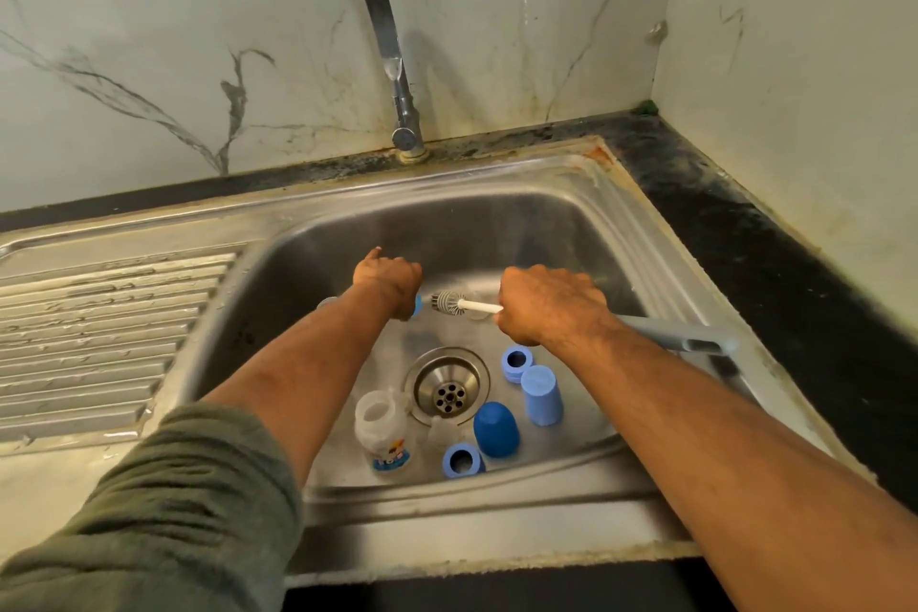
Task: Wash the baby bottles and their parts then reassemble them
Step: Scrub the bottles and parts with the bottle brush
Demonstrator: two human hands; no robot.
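Observation:
Over the steel sink (pixel 586 214), my left hand (pixel 387 281) grips a clear baby bottle (pixel 328 303) with a blue ring at its mouth, mostly hidden by the hand. My right hand (pixel 546 306) holds a bottle brush (pixel 447 301) by its white stem, its grey bristle head right at the bottle's mouth. The brush's grey handle sticks out past my right wrist. On the sink floor lie a second clear bottle (pixel 385 432), two blue rings (pixel 516 363) (pixel 462 460), a dark blue cap (pixel 496 430) and a light blue cap (pixel 542 395).
The drain (pixel 449 393) sits in the middle of the basin. A chrome tap (pixel 382 40) rises behind the sink with no water visible. A ribbed drainboard (pixel 99 328) lies to the left and dark counter (pixel 795 263) to the right.

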